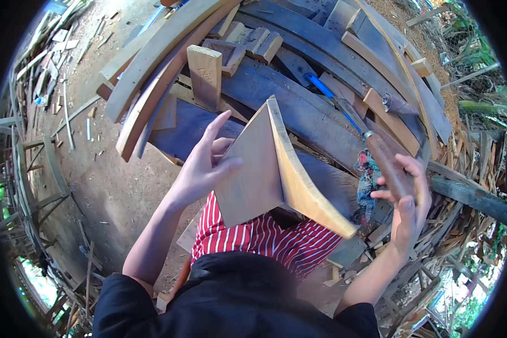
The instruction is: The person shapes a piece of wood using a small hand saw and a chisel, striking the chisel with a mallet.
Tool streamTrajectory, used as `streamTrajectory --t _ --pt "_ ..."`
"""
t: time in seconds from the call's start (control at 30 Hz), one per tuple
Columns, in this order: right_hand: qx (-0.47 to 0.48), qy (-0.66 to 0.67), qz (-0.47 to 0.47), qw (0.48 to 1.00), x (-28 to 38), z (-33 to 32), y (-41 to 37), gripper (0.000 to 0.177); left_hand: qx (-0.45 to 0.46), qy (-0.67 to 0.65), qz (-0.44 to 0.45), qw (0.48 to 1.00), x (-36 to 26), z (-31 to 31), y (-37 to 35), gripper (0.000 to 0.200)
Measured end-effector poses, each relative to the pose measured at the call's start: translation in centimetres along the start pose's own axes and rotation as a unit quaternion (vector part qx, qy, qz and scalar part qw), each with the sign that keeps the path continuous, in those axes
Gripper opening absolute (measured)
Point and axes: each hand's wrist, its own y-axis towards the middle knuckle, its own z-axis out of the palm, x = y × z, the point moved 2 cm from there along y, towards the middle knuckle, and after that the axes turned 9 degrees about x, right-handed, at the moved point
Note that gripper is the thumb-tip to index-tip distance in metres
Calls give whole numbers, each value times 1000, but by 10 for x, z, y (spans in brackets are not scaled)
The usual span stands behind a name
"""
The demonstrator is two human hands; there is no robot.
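Note:
My left hand [205, 163] is open, fingers spread and index finger stretched out, at the left edge of a flat wooden panel [250, 174]. The thumb overlaps the panel's face. A curved, pale-edged wooden piece [304, 186] meets this panel along an upright corner, the two standing in front of my lap. My right hand [405, 197] is closed round the brown wooden handle of a chisel [388, 166]. Its long, partly blue blade points away to the upper left over the bench planks [304, 107].
Curved timbers [158, 67] lie at the upper left, beside an upright wood block [205, 76]. Small wooden blocks [259, 45] rest on the planks. A red and teal stained object [367, 180] sits near my right hand. Wood scraps [462, 236] pile up on the right.

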Motion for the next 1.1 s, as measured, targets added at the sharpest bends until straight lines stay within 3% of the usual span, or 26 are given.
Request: streamTrajectory --t 0.1,0.17,0.27,0.3,0.37,0.43,0.5,0.53,0.6,0.63,0.67,0.7,0.73,0.77,0.83,0.87,0.9,0.97,1.03,1.1 --pt "45 183 103 977 -2 18 -15 77 6 104 -6 995 11 -12 15 49" --pt "42 277 158 947 -10 41 -21 75 18 101 2 995 4 -12 27 48" --pt "88 325 186 923 -36 66 -33 73 69 262 -3 963 -5 -16 50 48" --pt "59 349 183 917 -35 71 -33 67 71 264 -1 962 -9 -19 58 48" --pt "36 334 172 926 -35 67 -33 53 104 398 88 907 -19 -24 75 48" --pt "40 386 163 907 -28 56 -36 39 126 406 98 900 -30 -28 91 46" --pt "59 365 122 921 -15 44 -44 35 90 559 82 820 -45 -27 96 46" --pt "83 300 74 947 -12 36 -50 39 62 597 148 786 -48 -25 93 44" --pt "123 214 -27 969 -2 26 -57 53 53 584 153 796 -55 -5 86 47" --pt "121 214 -24 969 3 27 -60 53 42 571 155 805 -64 11 80 51" --pt "94 197 -50 975 10 28 -63 56 102 548 63 828 -79 29 75 64" --pt "70 179 -77 978 17 28 -65 59 93 595 64 795 -77 46 74 69" --pt "22 151 0 988 24 24 -68 57 96 649 78 751 -69 60 78 68" --pt "26 148 0 989 30 23 -68 57 98 699 92 702 -57 68 83 67" --pt "4 97 59 994 34 19 -67 52 60 721 131 678 -43 67 97 62" --pt "7 59 14 998 37 20 -66 43 24 742 168 648 -40 65 106 57" --pt "7 59 13 998 38 22 -64 43 24 743 168 648 -41 61 112 57" --pt "3 31 17 999 41 27 -64 40 73 651 180 734 -39 51 119 52" --pt "11 27 30 999 36 28 -60 39 77 647 187 735 -36 49 115 54" --pt "87 12 -13 996 28 34 -57 41 116 618 237 740 -33 48 107 55"
